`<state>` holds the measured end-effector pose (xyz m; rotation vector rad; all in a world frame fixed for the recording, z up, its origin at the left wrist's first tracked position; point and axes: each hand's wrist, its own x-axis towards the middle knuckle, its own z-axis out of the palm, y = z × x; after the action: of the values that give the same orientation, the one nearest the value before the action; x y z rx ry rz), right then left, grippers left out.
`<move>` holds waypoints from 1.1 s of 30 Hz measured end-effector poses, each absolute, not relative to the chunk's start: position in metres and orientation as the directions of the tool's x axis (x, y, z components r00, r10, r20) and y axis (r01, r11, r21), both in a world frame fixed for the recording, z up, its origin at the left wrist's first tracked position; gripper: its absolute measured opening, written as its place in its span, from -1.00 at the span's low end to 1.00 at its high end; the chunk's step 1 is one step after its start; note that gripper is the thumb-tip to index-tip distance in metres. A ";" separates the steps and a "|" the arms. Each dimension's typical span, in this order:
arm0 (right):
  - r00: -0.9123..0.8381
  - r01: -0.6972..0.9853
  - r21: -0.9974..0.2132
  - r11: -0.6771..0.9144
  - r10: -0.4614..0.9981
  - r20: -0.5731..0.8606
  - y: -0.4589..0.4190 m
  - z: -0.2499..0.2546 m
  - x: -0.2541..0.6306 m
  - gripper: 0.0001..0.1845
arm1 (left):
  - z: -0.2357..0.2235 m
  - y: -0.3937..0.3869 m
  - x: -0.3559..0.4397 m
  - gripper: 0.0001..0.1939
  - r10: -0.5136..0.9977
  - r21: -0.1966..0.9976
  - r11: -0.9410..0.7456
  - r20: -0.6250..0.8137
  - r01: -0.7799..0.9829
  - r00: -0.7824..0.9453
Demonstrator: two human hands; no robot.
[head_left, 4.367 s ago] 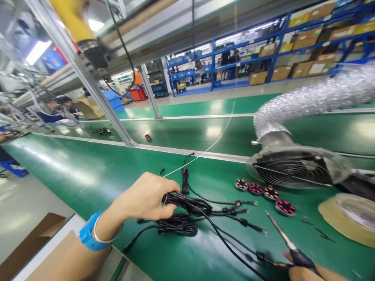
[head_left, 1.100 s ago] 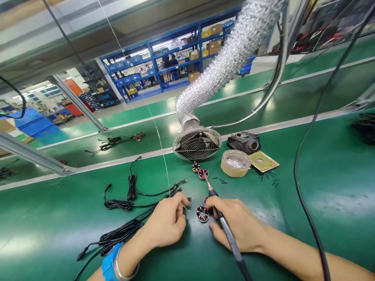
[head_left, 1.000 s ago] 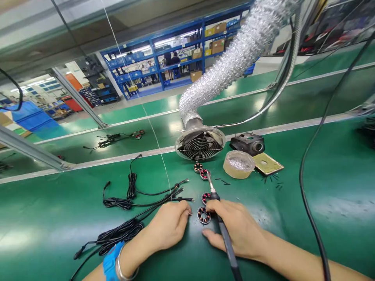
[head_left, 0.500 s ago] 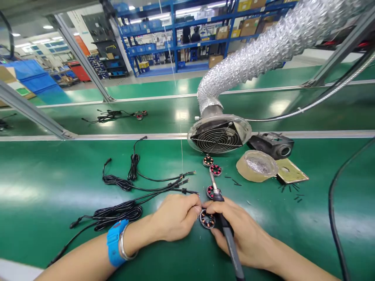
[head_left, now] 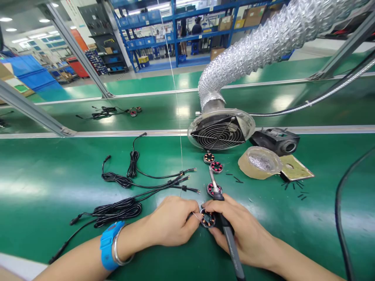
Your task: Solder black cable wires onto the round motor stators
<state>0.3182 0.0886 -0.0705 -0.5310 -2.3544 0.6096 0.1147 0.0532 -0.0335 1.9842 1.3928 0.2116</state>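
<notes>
My right hand [head_left: 243, 230] is closed around a soldering iron [head_left: 230, 238], its tip pointing away from me. The same hand's fingers also grip the rim of a small ring-shaped motor stator [head_left: 208, 218] with copper windings. At the stator's left edge, my left hand [head_left: 175, 220] pinches a thin silvery wire [head_left: 195, 215], probably solder. Just beyond, partly behind the iron, lies a stator with red windings [head_left: 210, 189]. Farther off sit another red-wound stator [head_left: 216, 167] and a copper-wound one [head_left: 209, 157].
Bundled black cables [head_left: 117, 210] with stripped ends lie to the left. A fume extractor hood [head_left: 218, 132] on a foil duct stands ahead. Right of it are a tape roll [head_left: 259, 164], a black iron holder [head_left: 275, 141] and a sponge tray [head_left: 297, 168]. A thin strand [head_left: 178, 117] hangs down in front.
My left thumb and fingertips have shifted slightly, and the thin wire between them now shows. The stator has turned a little in my right fingers. The camera view has tilted slightly.
</notes>
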 end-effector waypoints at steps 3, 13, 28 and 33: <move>-0.710 0.235 -0.538 0.810 0.521 0.474 0.088 -0.073 0.317 -0.68 | -0.035 0.053 0.115 -0.88 0.873 0.720 -0.046 -0.307 0.692 0.378; -0.588 0.272 -0.550 0.790 0.589 0.555 0.088 -0.076 0.319 -0.71 | -0.045 0.053 0.111 -0.94 0.937 0.839 0.026 -0.210 0.543 0.279; -0.590 0.291 -0.506 0.812 0.568 0.574 0.087 -0.074 0.316 -0.73 | -0.040 0.054 0.108 -0.73 0.845 0.916 0.274 -0.375 0.293 0.381; -0.586 0.334 -0.465 0.820 0.567 0.580 0.086 -0.077 0.314 -0.74 | -0.038 0.048 0.116 -0.82 0.920 0.846 -0.002 -0.208 0.533 0.334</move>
<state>0.3139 0.0857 -0.0773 -0.6569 -2.2434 0.3961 0.1156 0.0482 -0.0380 1.6642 1.3234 0.5196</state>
